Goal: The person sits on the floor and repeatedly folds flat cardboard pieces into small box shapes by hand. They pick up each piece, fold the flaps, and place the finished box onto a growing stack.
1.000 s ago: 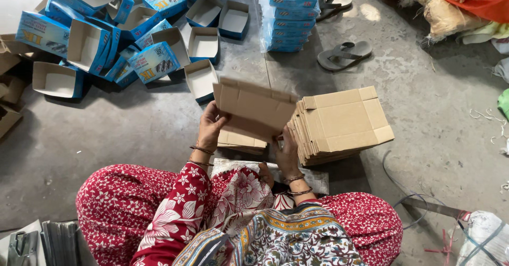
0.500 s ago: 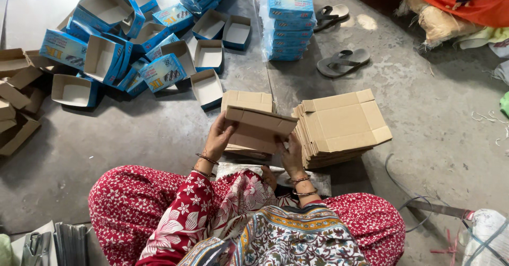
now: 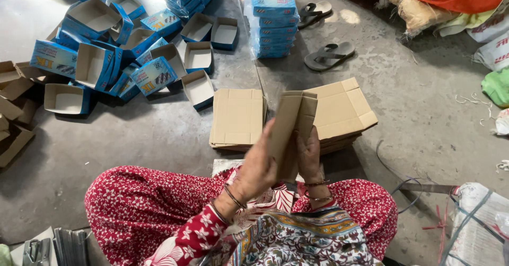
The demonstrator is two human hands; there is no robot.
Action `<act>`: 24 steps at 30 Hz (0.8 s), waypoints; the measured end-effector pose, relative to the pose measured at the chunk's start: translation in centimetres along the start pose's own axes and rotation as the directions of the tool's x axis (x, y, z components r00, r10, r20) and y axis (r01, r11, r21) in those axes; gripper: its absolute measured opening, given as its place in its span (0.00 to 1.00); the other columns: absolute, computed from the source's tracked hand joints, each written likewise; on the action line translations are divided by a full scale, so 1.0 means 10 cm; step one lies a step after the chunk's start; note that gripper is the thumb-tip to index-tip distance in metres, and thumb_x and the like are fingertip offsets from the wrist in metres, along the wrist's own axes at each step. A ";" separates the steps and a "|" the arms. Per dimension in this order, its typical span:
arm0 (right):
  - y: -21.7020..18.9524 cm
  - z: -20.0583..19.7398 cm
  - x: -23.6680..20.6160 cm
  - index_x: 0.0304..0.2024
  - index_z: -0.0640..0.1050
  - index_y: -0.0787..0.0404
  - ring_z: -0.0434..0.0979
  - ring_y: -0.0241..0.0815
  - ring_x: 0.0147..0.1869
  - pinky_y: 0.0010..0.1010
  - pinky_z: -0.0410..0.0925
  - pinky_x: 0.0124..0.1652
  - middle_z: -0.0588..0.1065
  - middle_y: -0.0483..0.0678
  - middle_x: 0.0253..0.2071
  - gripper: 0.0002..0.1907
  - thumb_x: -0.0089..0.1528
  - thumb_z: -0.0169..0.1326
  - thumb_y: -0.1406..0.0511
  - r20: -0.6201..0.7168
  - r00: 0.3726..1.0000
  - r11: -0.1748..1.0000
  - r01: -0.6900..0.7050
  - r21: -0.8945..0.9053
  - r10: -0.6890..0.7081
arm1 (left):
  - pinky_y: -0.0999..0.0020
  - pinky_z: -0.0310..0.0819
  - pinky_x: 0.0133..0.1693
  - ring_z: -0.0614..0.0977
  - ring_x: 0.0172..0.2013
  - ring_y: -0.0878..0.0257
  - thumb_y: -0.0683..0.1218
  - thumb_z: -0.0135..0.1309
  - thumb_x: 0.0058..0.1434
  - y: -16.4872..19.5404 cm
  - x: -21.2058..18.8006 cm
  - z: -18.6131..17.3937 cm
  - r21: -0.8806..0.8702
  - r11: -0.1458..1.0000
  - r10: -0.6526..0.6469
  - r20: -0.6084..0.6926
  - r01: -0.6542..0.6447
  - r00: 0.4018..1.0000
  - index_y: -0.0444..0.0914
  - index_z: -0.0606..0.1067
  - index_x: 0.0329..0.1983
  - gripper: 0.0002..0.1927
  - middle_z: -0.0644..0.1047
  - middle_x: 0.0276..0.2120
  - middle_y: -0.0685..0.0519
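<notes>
Over the lap of a person seated on the concrete floor (image 3: pixel 159 139), both hands hold one folded cardboard sheet (image 3: pixel 292 123) upright. Left hand (image 3: pixel 258 165): fingers wrapped around the sheet's left edge, closed on it. Right hand (image 3: pixel 309 154): fingers curled against the sheet's right side, also gripping it. Sheet is bent lengthwise into a partial fold, top end pointing to the far side.

Just beyond the hands, two piles of flat cardboard lie on the floor: a lower stack (image 3: pixel 237 117) at left, a taller stack (image 3: pixel 344 109) at right, nearly touching. Far left: a scatter of open blue boxes (image 3: pixel 95 59), insides plain. Far centre: a column of bundled blue boxes (image 3: pixel 274 19). A pair of grey sandals (image 3: pixel 328 55) lies right of that column.
</notes>
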State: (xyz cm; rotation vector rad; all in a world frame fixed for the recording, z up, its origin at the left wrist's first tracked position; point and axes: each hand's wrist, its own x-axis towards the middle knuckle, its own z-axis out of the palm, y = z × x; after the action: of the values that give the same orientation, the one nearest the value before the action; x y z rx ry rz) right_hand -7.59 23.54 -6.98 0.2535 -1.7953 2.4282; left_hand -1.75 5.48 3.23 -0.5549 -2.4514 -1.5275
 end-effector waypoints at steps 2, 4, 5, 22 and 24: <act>0.11 0.05 -0.05 0.66 0.65 0.64 0.74 0.41 0.60 0.32 0.71 0.57 0.73 0.51 0.58 0.21 0.73 0.48 0.62 -0.072 0.984 0.958 0.142 -0.247 -0.164 | 0.49 0.63 0.68 0.70 0.66 0.36 0.28 0.47 0.49 0.22 -0.15 0.32 0.064 0.994 0.090 -0.044 -0.087 0.995 0.30 0.48 0.76 0.48 0.64 0.69 0.30; 0.15 0.08 -0.09 0.68 0.64 0.66 0.74 0.43 0.60 0.33 0.71 0.57 0.73 0.53 0.59 0.24 0.74 0.45 0.58 -0.185 0.971 0.984 0.130 -0.124 -0.151 | 0.49 0.62 0.69 0.68 0.69 0.36 0.28 0.49 0.48 0.17 -0.16 0.43 0.145 0.980 0.154 -0.099 -0.139 0.983 0.30 0.49 0.76 0.49 0.63 0.70 0.31; 0.14 0.08 -0.13 0.68 0.63 0.67 0.75 0.43 0.60 0.34 0.72 0.56 0.73 0.54 0.60 0.28 0.73 0.42 0.55 -0.251 0.968 0.990 0.055 0.130 -0.021 | 0.50 0.62 0.69 0.69 0.68 0.36 0.29 0.52 0.49 0.09 -0.16 0.46 0.184 0.973 0.163 -0.129 -0.138 0.978 0.30 0.48 0.76 0.49 0.63 0.69 0.31; -0.73 -0.03 -0.24 0.70 0.63 0.68 0.72 0.45 0.64 0.35 0.67 0.62 0.72 0.56 0.60 0.33 0.61 0.52 0.73 0.253 0.946 0.977 -0.211 0.010 0.202 | 0.64 0.72 0.60 0.73 0.60 0.60 0.41 0.59 0.60 -0.43 -0.02 -0.59 -0.706 0.652 -0.355 0.039 0.277 0.934 0.44 0.62 0.73 0.37 0.71 0.62 0.51; -0.85 0.06 -0.26 0.71 0.60 0.62 0.71 0.46 0.65 0.38 0.67 0.61 0.69 0.54 0.62 0.39 0.57 0.54 0.70 0.244 0.922 0.918 -0.349 0.191 0.300 | 0.66 0.71 0.61 0.73 0.61 0.60 0.41 0.59 0.58 -0.32 0.00 -0.62 -0.756 0.603 -0.326 0.055 0.253 0.944 0.44 0.64 0.72 0.37 0.70 0.63 0.52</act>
State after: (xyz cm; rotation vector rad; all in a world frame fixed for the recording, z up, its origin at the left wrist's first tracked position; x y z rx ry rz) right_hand -3.38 25.44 0.61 0.2561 -1.7521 2.9552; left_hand -3.28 -1.34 3.39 -0.1677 -1.7782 -2.6698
